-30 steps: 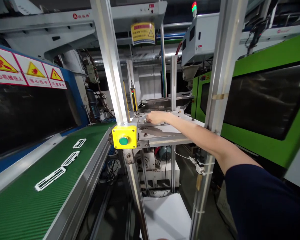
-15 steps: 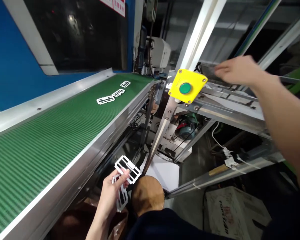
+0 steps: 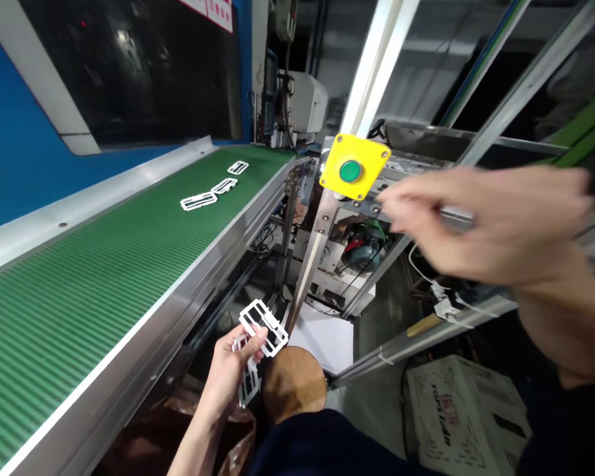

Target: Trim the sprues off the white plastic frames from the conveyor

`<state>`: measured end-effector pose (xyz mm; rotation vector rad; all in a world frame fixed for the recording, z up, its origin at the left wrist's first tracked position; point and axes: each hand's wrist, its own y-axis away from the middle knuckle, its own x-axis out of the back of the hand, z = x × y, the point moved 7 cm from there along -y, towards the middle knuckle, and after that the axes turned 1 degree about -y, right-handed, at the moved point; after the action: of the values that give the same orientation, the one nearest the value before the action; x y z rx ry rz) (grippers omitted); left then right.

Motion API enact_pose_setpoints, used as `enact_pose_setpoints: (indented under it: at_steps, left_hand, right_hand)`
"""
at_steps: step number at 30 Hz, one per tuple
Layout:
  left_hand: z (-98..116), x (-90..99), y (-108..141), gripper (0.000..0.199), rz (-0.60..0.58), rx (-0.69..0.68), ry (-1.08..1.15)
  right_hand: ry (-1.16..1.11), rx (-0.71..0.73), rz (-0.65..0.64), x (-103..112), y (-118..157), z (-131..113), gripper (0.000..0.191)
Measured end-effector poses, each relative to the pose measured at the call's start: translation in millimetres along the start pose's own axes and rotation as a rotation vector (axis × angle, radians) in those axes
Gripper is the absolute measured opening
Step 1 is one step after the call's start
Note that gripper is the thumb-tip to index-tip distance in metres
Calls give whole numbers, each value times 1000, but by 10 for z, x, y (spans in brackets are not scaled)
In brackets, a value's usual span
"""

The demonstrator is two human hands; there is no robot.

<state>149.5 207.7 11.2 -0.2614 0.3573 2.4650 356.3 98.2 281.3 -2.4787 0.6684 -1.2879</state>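
My left hand [image 3: 235,363] is closed on two white plastic frames. The upper frame [image 3: 264,328] lies under my thumb, and the second frame [image 3: 248,383] hangs below my fingers. My right hand [image 3: 476,218] is smeared by motion, in the air just right of a yellow box [image 3: 356,166] with a green push button [image 3: 350,171]. Its fingers point at the box but appear apart from it; whether they hold anything is unclear. On the green conveyor belt [image 3: 129,251] lie three more white frames [image 3: 199,201], two of them touching.
A metal rail edges the belt [image 3: 143,330]. An upright aluminium post [image 3: 377,73] stands behind the yellow box. Below are a round wooden stool top [image 3: 294,385], a brown plastic bag [image 3: 178,436] and a cardboard box [image 3: 466,416]. A blue machine [image 3: 24,158] stands behind the belt.
My right hand has come down and closer to me, below its former place by the yellow box. My left hand still holds the frames. The whole view has shifted slightly.
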Motion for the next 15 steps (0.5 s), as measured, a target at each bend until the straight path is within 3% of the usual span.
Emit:
enact_pose_setpoints:
  at_steps: [3,7,11,13,15]
  left_hand:
    - [190,-128,-28,19,-45,-25,-25]
    - [439,-308,-26,21,-131,70,316]
    - [718,-542,-11,30,-151,70,691]
    - [794,-737,-6,36,-144,97,772]
    - [867,-991,9,38,-213,114,790]
  right_hand:
    - [255,327,-216,-365,14,-366,20]
    - [259,602,-348,-732,126,-444,30]
    - [136,697,-142,-952,288,-419,53]
    - [102,705,22,-997,376,-448,45]
    - [70,689,146,-971,454,-478,32]
